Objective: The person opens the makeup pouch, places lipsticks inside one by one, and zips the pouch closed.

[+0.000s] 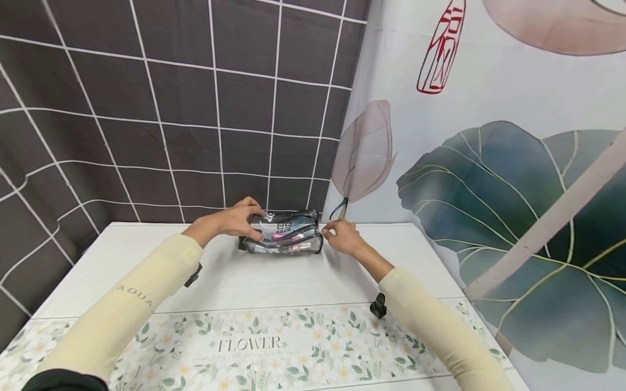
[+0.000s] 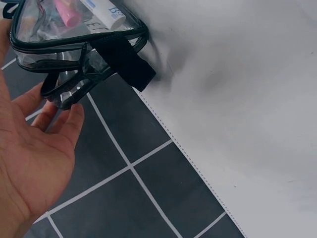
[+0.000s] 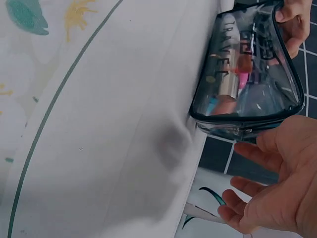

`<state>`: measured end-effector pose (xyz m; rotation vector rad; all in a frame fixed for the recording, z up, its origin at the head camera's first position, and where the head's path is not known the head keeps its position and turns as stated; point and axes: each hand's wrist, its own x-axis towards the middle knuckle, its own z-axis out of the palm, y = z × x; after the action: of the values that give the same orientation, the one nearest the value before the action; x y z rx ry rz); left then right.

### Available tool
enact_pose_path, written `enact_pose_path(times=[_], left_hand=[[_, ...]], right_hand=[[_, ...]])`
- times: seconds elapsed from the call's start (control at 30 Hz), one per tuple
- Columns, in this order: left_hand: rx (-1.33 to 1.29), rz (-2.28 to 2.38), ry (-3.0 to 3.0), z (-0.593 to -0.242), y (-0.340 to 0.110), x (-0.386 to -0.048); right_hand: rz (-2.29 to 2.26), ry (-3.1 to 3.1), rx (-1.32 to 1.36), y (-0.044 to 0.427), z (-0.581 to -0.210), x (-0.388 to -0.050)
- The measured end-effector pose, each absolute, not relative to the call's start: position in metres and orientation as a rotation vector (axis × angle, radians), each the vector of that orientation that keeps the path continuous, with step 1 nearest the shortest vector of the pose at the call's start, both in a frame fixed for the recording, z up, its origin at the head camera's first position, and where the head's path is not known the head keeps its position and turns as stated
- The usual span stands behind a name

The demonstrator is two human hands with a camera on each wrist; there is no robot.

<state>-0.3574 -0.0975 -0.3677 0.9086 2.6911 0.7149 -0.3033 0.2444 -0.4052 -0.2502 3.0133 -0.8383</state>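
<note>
A clear pouch (image 1: pixel 283 232) with black piping stands at the back of the white table, small tubes and a pink item showing through its plastic. Dark lettering, including TRAVEL, marks its side. My left hand (image 1: pixel 233 220) grips the pouch's left end, thumb in front and fingers over the top. In the left wrist view a black strap (image 2: pixel 126 64) sticks out beside that hand (image 2: pixel 37 153). At the other end, the thumb and forefinger of my right hand (image 1: pixel 342 237) pinch close by the zipper (image 3: pixel 242 131); the pull itself is hidden. Its other fingers spread loosely.
The white table (image 1: pixel 264 282) carries a floral band printed FLOWER along its front. Behind the pouch hangs a dark grid-patterned cloth (image 1: pixel 171 146), and to the right a cloth with a large leaf print (image 1: pixel 513 206). Small black devices (image 1: pixel 378 305) sit by both sleeves.
</note>
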Motion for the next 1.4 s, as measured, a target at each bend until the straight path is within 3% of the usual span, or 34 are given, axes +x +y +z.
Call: enact_pose_path(times=[0.3, 0.57, 0.7, 0.93, 1.13, 1.4], left_hand=[[0.903, 0.729, 2.672, -0.371, -0.096, -0.359], [0.895, 0.738, 2.675, -0.370, -0.098, -0.359], [0.893, 0.733, 2.680, -0.373, -0.097, -0.361], [0.894, 0.719, 2.678, -0.373, -0.100, -0.362], [0.909, 0.620, 2.726, -0.363, -0.099, -0.356], [0.846, 0.427, 2.854, -0.352, -0.073, -0.343]], right_hand=[[-0.827, 3.008, -0.237, 0.244, -0.411, -0.305], [-0.753, 3.089, -0.347, 0.267, -0.465, -0.353], [-0.804, 3.043, -0.335, 0.256, -0.442, -0.335], [-0.857, 2.976, -0.307, 0.274, -0.473, -0.368], [-1.030, 2.796, -0.197, 0.248, -0.416, -0.318], [-1.184, 2.616, -0.131, 0.251, -0.408, -0.314]])
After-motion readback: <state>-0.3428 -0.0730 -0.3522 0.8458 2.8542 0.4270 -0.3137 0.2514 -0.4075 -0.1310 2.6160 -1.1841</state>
